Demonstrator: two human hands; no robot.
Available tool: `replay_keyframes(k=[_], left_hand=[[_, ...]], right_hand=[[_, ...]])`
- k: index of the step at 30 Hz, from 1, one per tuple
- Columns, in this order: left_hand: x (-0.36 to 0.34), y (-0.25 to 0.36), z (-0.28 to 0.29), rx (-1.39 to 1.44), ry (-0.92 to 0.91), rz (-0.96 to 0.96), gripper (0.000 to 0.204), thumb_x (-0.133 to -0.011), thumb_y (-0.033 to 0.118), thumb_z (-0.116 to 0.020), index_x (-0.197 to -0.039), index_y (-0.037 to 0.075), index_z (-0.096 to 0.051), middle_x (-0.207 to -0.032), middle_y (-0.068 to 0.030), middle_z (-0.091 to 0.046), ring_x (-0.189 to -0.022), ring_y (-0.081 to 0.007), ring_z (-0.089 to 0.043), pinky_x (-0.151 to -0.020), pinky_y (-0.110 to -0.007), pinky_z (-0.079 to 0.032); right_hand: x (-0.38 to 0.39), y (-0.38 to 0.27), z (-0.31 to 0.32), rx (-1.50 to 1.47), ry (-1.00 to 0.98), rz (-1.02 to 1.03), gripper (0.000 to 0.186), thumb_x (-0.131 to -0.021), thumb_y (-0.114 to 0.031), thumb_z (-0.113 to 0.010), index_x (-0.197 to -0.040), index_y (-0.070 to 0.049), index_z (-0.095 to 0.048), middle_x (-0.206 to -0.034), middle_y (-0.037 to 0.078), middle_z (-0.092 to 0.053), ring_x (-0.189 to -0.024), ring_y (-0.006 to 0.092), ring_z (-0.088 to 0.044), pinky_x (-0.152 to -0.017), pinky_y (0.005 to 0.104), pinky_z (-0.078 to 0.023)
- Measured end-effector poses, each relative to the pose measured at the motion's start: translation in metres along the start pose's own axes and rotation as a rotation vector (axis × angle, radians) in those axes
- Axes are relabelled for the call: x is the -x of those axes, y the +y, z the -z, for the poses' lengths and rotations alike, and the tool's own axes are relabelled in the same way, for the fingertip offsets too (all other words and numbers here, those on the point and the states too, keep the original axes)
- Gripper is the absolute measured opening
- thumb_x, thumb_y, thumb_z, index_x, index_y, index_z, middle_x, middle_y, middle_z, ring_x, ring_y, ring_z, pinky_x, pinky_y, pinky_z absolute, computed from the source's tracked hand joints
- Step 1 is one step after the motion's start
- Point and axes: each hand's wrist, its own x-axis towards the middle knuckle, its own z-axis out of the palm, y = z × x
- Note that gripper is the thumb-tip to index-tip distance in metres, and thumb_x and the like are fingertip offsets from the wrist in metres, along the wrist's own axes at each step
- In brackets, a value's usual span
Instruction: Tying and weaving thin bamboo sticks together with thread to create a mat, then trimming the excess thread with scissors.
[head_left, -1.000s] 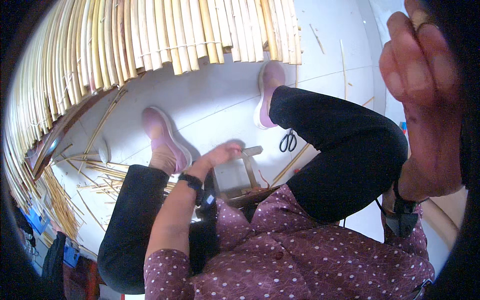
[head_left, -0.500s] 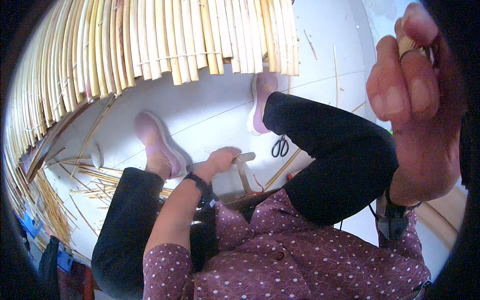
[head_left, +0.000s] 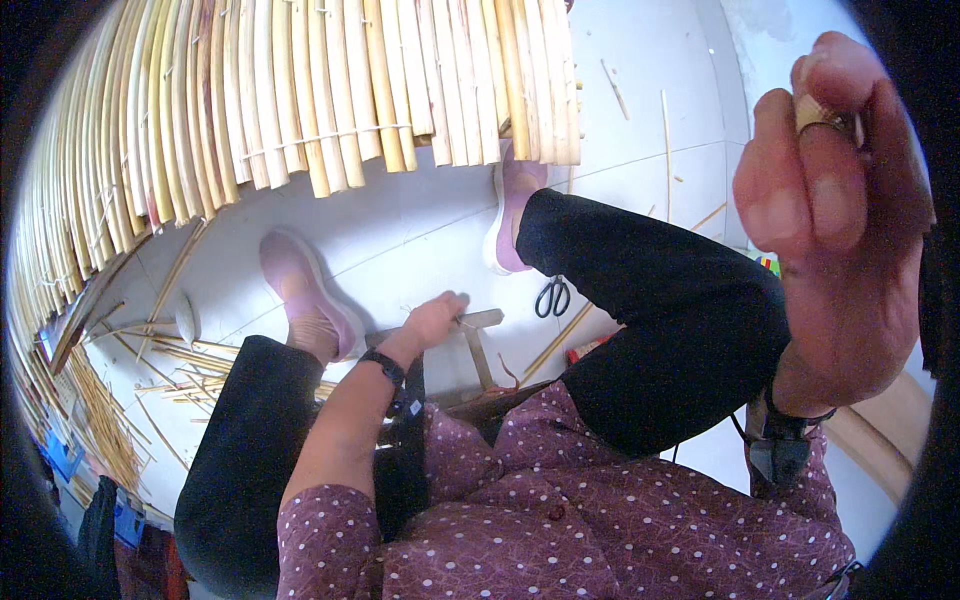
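Note:
My right hand (head_left: 825,190) is raised close to the camera at upper right, its fingers curled and closed. A pale band and a thin dark line show between the fingers; what they hold, if anything, I cannot make out. Lower, between my knees, my left hand (head_left: 432,320) is over a wooden frame (head_left: 482,320), fingers together and curled; what it grips is hidden. A mat of pale peeled sticks (head_left: 300,90), tied with thin cord, spans the upper left, apart from both hands. Its near ends are uneven.
Black-handled scissors (head_left: 552,297) lie on the tiled floor by my right knee. Loose thin sticks (head_left: 190,360) and a bundle of them (head_left: 100,420) are at left. My pink shoes (head_left: 300,285) stand below the mat's edge. A red object (head_left: 585,350) is partly under my right leg.
The stick mat appears slightly lower and further left. My right hand has come down a little. My left hand has shifted slightly left along the wooden frame.

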Motion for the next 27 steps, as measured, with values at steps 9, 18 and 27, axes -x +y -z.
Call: replay_keyframes(k=[9, 18, 27], left_hand=[[0.005, -0.027, -0.022, -0.177, 0.032, -0.051, 0.015, -0.081, 0.011, -0.052, -0.089, 0.006, -0.063, -0.094, -0.0154, -0.065, -0.087, -0.0351, -0.064, -0.075, -0.044, -0.052], [-0.015, -0.02, 0.039, 0.282, 0.21, 0.128, 0.02, -0.084, 0.019, -0.054, -0.083, 0.003, -0.066, -0.075, -0.0145, -0.065, -0.072, -0.029, -0.065, -0.067, -0.039, -0.051], [-0.006, 0.017, 0.142, 0.733, 0.13, 0.393, 0.013, -0.092, 0.013, -0.053, -0.09, 0.003, -0.061, -0.071, -0.0017, -0.063, -0.065, -0.0121, -0.062, -0.059, -0.028, -0.05]], right_hand=[[-0.004, 0.001, -0.011, -0.018, -0.047, 0.0, 0.031, -0.102, -0.03, -0.04, -0.114, -0.002, -0.047, -0.062, -0.005, -0.041, -0.058, 0.0077, -0.042, -0.052, 0.0211, -0.036], [-0.003, -0.001, -0.011, -0.139, -0.04, -0.019, 0.024, -0.102, -0.025, -0.039, -0.106, -0.004, -0.05, -0.067, -0.004, -0.047, -0.056, 0.0086, -0.041, -0.053, 0.0229, -0.037], [-0.01, -0.001, -0.033, 0.065, 0.11, 0.097, 0.027, -0.099, -0.024, -0.044, -0.098, -0.002, -0.06, -0.072, 0.004, -0.057, -0.06, 0.0113, -0.05, -0.061, 0.0249, -0.046]])
